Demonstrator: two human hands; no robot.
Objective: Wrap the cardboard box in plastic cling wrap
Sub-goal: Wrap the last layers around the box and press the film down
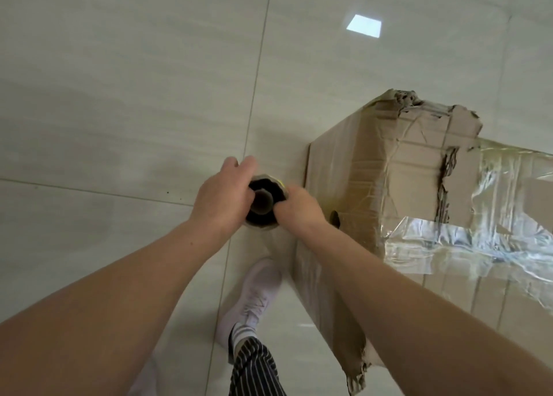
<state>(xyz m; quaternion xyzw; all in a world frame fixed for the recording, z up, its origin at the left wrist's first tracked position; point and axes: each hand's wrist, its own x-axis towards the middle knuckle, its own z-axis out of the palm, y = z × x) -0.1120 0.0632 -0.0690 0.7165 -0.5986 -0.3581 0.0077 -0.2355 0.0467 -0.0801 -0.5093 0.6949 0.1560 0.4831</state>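
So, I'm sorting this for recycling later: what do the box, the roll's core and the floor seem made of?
Box: matte brown corrugated cardboard; fluting shows at the torn edges. Roll's core: probably paperboard, a dull brown tube seen end-on. Floor: glossy pale tiles, likely ceramic or porcelain; grout lines and a reflected light patch.

Left hand: curled round the left side of the upright cling wrap roll, fingers reaching to its far side.
Right hand: grips the roll's right side at the top rim, knuckles up.
Left forearm: bare, stretched forward and down.
Right forearm: bare, angled in towards the left hand.
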